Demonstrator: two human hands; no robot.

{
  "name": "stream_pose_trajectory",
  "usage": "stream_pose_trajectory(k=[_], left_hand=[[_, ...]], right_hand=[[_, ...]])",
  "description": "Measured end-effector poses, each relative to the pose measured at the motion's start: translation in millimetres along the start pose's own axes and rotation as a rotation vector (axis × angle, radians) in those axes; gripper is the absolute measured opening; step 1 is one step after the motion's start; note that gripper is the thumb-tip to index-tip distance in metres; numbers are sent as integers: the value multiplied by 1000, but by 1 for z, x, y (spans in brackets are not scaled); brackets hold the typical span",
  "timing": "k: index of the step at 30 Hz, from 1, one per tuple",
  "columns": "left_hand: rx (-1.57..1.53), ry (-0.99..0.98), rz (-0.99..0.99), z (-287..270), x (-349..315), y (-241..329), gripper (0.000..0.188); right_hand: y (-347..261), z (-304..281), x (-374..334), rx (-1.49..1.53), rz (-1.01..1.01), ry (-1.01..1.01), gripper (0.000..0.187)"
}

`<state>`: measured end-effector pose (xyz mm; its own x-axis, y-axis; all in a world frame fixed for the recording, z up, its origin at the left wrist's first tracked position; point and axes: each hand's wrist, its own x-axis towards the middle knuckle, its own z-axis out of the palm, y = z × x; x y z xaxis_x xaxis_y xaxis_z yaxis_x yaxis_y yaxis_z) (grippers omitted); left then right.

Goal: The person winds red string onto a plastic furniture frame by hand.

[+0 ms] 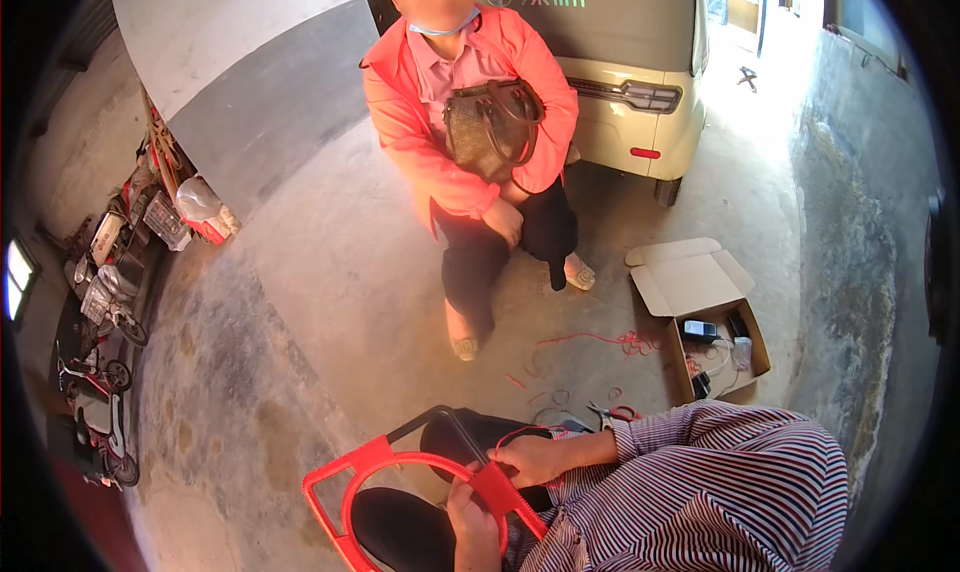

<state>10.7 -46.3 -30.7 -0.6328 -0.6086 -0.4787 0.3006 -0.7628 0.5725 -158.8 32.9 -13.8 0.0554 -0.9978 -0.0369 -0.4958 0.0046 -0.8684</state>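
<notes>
Across my knees lies a red and black frame point(362, 460) with a round red ring inside its squared outline. My left hand point(474, 520) is closed on the frame's right side, thumb and fingers up against the red bar. Just above it, my right hand point(532, 460) is closed in a pinch beside the same bar. A thin red wire point(520, 433) loops out from its fingertips; the very tips are partly hidden. Red-handled pliers point(622, 412) rest on the floor beyond my right forearm, next to a small greyish thing that I cannot make out.
An open cardboard box point(684, 370) with small devices and cables stands at the right. Tangled red wire point(632, 343) and scraps lie on the floor. Ahead sits a person in a pink jacket point(400, 152) holding a handbag point(470, 137), beside a pale vehicle point(610, 137). Scooters point(105, 412) line the left.
</notes>
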Motion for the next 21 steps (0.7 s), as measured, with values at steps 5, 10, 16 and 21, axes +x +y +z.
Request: stream_pose_trajectory(k=[5,10,16,21], left_hand=[[-19,-14,7,0,0,0,29],[-23,49,-10,1,-1,-1,28],[-42,11,-3,-6,2,-2,31],[-26,14,2,-4,1,-2,32]], right_hand=[[1,1,0,-18,-18,18,51],[5,3,0,-31,-25,38,54],[2,1,1,-10,-25,19,53],[0,-1,0,-4,-7,4,53]])
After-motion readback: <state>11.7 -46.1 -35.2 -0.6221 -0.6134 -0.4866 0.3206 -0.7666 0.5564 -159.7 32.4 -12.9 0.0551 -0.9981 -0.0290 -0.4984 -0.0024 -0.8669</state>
